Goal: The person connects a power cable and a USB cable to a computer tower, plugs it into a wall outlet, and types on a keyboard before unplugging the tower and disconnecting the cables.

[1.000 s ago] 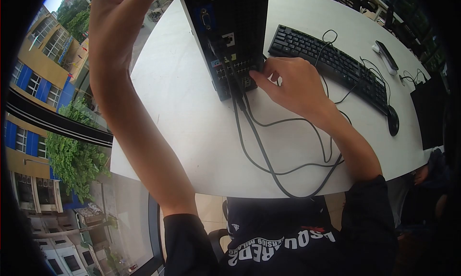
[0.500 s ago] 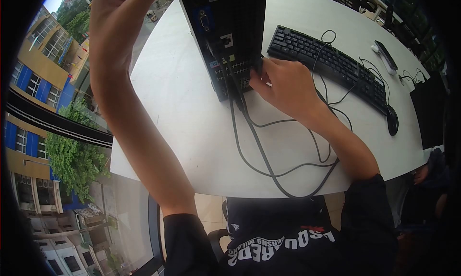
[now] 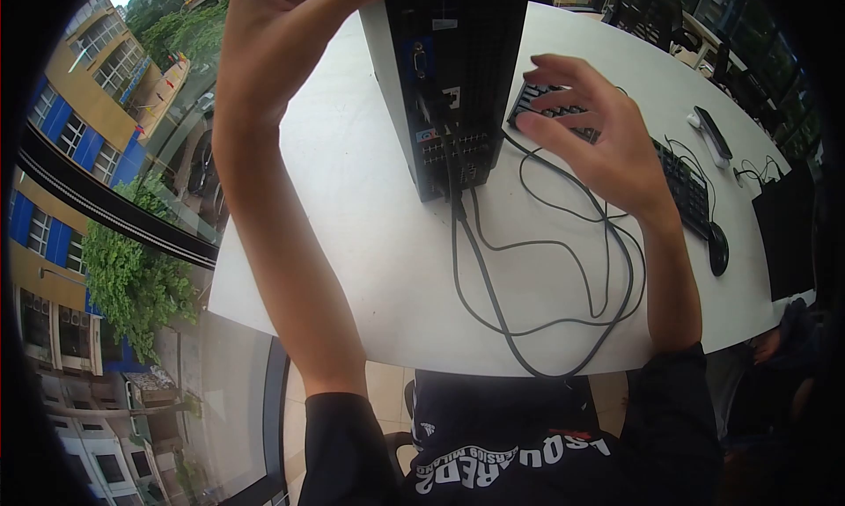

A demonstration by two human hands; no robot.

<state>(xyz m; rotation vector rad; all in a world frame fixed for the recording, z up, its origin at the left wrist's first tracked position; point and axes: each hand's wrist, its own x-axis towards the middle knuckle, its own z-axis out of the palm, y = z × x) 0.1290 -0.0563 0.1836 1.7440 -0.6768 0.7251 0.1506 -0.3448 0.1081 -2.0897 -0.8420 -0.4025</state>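
A black computer tower [image 3: 475,40] stands upright on the white table with its rear ports facing me. My left hand [image 3: 290,18] reaches up to the top of the tower, its thumb stretched toward the upper edge and most fingers cut off by the frame. To the right of the tower, my right hand [image 3: 594,132] is raised with fingers apart and nothing in them. It overlaps the black keyboard [image 3: 682,172] in this view. Dark cables [image 3: 488,286] run from the tower's lower rear and loop across the table.
A black mouse [image 3: 718,249] lies below the keyboard. Farther right are a black-and-white handheld device [image 3: 709,136] and a flat black panel [image 3: 782,229]. The white table [image 3: 352,207] borders a window on the left. Office chairs [image 3: 651,18] stand behind, and another person's hand shows at lower right.
My right hand has left the tower's lower rear, moving up and right, and its fingers have spread. The tower appears farther right in view. My left hand stays at its top.
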